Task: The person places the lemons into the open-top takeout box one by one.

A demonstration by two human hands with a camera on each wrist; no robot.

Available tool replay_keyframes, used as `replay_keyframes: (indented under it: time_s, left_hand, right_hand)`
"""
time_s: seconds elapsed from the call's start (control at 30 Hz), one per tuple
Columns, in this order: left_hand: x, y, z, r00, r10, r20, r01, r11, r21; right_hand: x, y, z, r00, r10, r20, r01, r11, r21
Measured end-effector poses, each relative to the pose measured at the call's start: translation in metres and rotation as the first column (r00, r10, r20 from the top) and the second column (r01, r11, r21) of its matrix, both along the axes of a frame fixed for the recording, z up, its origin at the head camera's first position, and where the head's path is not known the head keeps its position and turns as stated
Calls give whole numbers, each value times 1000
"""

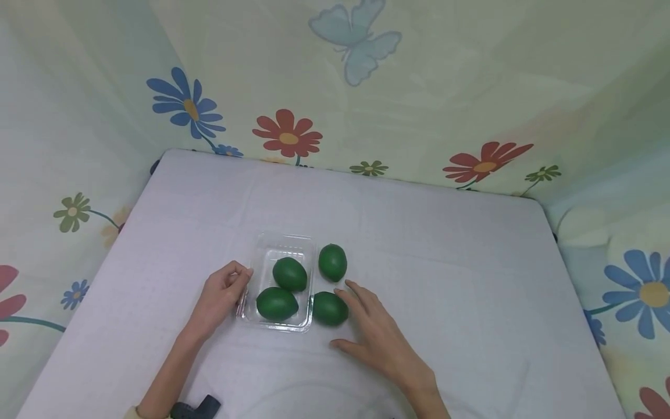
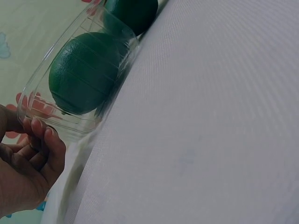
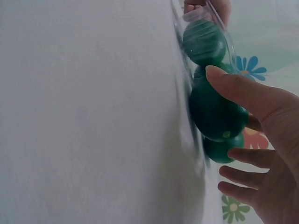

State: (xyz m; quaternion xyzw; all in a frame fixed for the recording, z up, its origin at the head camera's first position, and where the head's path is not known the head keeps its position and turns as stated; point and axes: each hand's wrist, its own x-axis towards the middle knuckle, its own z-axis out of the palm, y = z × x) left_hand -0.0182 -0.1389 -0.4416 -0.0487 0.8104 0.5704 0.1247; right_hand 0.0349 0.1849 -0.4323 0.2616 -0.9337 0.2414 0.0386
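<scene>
At a bench (image 1: 471,273) covered in white cloth, a person's left hand (image 1: 222,294) pinches the left edge of a clear plastic container (image 1: 292,247), thumb and curled fingertips on its rim. A dark object (image 1: 196,407) sits beside the left forearm at the bottom of the head view. Inside the container, which rests on the cloth left of the bench's middle, lie two green fruits: a near one (image 1: 277,304) on its side and, behind it and slightly right, a far one (image 1: 289,274). Two more lie on the cloth just right of the container, the farther loose fruit (image 1: 332,262) behind the nearer loose fruit (image 1: 328,308). At right, the right hand (image 1: 382,334) is spread about the nearer loose fruit, thumb apart from the fingers; whether it touches cannot be told. Fabric (image 1: 419,110) printed with flowers and a butterfly (image 1: 356,43) hangs behind.
</scene>
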Motion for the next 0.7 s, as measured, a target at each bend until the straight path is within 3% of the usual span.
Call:
replay_keyframes:
  time_s: [0.7]
  left_hand:
    - [0, 1, 2, 1000, 3, -4, -3, 1000, -13]
  right_hand:
    - [-8, -27, -11, 995, 55, -80, -58, 998, -32]
